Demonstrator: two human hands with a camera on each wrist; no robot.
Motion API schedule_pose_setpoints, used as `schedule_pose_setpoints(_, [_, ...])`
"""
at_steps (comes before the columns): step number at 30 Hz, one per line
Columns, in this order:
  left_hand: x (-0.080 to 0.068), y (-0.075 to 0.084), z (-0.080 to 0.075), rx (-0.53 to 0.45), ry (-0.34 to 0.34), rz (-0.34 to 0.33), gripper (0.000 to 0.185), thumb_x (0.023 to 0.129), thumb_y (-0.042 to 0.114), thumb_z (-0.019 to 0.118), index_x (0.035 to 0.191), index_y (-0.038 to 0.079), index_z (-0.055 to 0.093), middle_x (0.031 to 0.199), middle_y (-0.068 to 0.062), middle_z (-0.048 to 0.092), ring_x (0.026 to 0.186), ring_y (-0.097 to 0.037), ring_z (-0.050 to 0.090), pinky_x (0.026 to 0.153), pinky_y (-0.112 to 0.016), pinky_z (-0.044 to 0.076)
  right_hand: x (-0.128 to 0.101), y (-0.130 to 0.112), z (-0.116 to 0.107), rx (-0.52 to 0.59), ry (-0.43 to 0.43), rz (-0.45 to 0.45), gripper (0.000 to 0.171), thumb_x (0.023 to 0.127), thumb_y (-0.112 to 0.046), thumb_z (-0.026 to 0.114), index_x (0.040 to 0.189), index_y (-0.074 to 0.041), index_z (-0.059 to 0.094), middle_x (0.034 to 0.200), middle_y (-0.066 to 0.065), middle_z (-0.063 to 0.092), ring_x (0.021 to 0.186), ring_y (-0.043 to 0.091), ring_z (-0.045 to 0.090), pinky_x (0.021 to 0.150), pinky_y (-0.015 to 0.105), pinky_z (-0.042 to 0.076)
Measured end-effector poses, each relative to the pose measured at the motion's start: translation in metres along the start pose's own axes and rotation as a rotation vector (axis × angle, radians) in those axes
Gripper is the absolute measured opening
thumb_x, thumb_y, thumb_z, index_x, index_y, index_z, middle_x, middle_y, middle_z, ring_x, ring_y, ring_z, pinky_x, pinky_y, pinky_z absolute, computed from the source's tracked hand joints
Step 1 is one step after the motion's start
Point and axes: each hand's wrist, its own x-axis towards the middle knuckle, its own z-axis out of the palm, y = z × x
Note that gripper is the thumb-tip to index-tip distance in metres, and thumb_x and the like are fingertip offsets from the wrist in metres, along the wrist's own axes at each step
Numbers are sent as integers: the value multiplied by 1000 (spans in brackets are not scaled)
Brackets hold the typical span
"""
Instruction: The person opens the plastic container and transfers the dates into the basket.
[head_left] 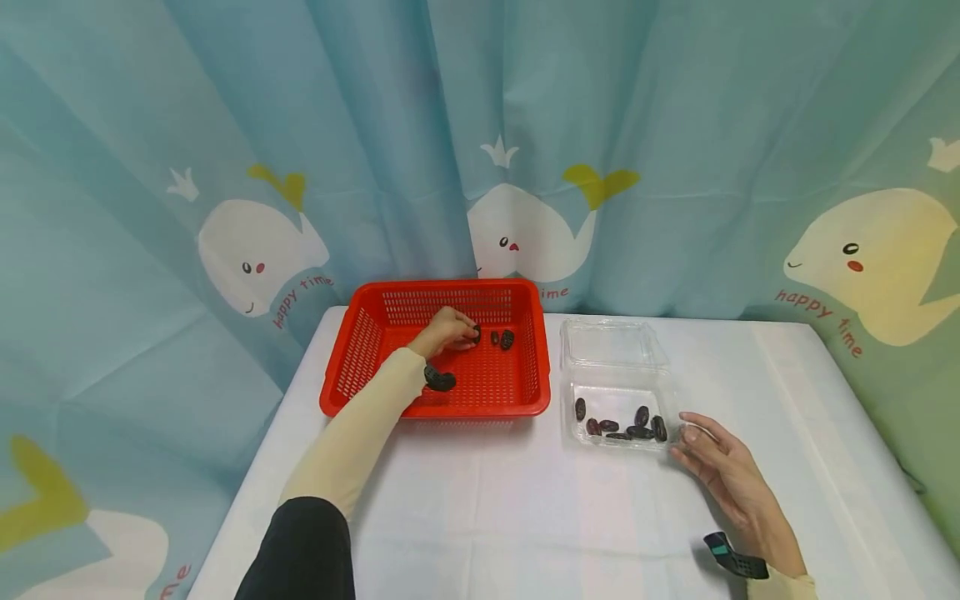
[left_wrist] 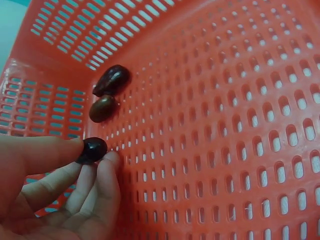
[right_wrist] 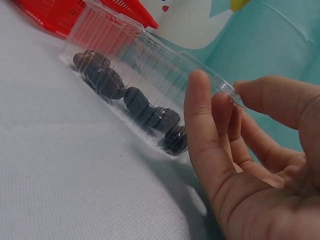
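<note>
A red slotted basket (head_left: 352, 358) stands at the back of the white table. My left hand (head_left: 467, 333) reaches into it and pinches a dark date (left_wrist: 93, 149) between thumb and fingertips, just above the basket floor (left_wrist: 225, 125). Two more dates (left_wrist: 112, 80) (left_wrist: 102, 108) lie together by the far wall, seen in the head view as a pair of dates (head_left: 501, 339) right of the hand. A clear plastic box (head_left: 611, 346) with its lid open holds several dates (head_left: 626, 425). My right hand (head_left: 693, 440) lies relaxed at its front right corner, fingers (right_wrist: 197, 105) and thumb touching the rim (right_wrist: 227, 90).
The box stands just right of the basket, a narrow gap apart. A white cloth (head_left: 525, 517) covers the table. A blue whale-print curtain (head_left: 525, 167) hangs close behind. Dark bands sit on both wrists (head_left: 438, 381) (head_left: 735, 560).
</note>
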Motion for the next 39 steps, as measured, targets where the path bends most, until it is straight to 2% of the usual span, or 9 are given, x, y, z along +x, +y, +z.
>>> schedule_pose_setpoints(8, [-3,-1,7,151,25,111,24,98,0,67,120,-10,68,126,-26,66,89,-29,74,85,-36,64,0,-3,1,-11,-7,-10,31,107,-6,56,128,-28,63,105,-10,64,94,3,67,94,23,60])
schedule_pose_setpoints(13, [-4,2,10,227,61,136,18,97,2,69,111,-8,71,121,-24,68,92,-32,75,84,-36,64,-1,-3,-1,28,-32,-24,32,107,-3,54,126,-26,66,105,-9,66,93,4,68,92,24,60])
schedule_pose_setpoints(23, [-3,5,13,419,27,163,23,99,6,68,119,-5,71,126,-22,69,105,-31,74,91,-37,61,-1,-5,-5,51,-47,-9,33,107,-3,54,126,-27,66,106,-8,67,94,5,69,93,24,60])
schedule_pose_setpoints(32, [-4,7,11,725,21,253,25,101,10,65,122,-3,70,127,-19,70,111,-31,69,98,-40,57,-1,-3,-3,36,-52,-15,32,107,-3,54,125,-27,66,106,-9,67,94,4,68,93,24,60])
schedule_pose_setpoints(39, [-9,13,10,839,22,275,23,102,10,63,122,-1,68,125,-17,71,110,-31,68,99,-42,56,0,-3,-2,40,-47,-8,32,107,-3,54,124,-27,66,107,-9,67,94,4,68,93,24,60])
